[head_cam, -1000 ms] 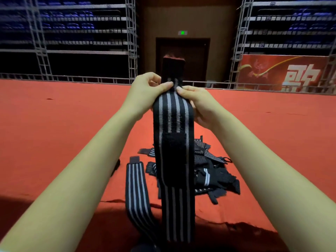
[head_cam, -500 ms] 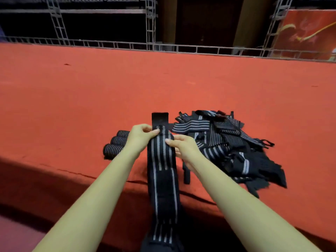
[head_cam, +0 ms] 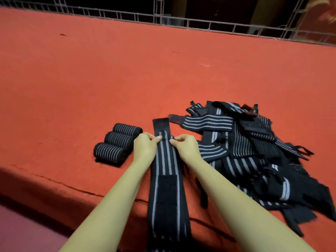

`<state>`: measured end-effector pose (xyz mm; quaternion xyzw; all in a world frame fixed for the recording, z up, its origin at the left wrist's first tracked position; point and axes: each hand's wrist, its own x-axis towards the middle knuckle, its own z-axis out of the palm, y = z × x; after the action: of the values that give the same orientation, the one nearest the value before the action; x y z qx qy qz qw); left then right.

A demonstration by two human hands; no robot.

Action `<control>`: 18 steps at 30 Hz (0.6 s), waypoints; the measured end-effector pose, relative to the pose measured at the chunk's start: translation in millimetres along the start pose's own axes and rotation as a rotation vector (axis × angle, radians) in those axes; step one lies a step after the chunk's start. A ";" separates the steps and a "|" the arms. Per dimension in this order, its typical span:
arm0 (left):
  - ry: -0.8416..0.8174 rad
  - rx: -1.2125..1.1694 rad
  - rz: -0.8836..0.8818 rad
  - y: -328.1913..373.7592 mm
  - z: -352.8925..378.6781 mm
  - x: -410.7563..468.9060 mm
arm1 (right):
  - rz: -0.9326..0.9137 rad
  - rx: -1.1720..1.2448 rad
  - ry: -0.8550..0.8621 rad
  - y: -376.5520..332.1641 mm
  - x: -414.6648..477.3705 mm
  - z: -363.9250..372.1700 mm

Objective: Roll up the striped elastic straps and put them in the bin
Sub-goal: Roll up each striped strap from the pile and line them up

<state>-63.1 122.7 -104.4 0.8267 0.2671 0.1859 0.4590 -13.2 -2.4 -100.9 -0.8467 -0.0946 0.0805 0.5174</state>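
A black strap with grey stripes lies stretched from the red surface toward me, its far end a plain black tab. My left hand pinches its left edge near that end. My right hand pinches the right edge opposite. A loose heap of unrolled striped straps spreads to the right of my hands. Three rolled straps sit side by side to the left. No bin is in view.
The red carpeted platform reaches far ahead and left, with its front edge dropping near me. A metal truss rail runs along the back.
The strap was held up in the air a second ago; both hands have brought it down flat onto the platform. The view has tilted down, bringing the rolled straps into sight.
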 end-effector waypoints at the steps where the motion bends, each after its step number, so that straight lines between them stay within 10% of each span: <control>1: 0.027 0.018 0.019 -0.4 4.6 4.7 | 0.001 -0.008 0.001 1.7 6.9 1.6; 18: 0.117 -0.189 0.089 -20.8 13.5 13.3 | -0.120 0.284 0.046 25.1 16.0 8.5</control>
<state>-50.8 131.0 -128.3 0.7784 0.2380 0.2785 0.5099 2.2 -2.4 -127.7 -0.7594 -0.1211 0.0424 0.6378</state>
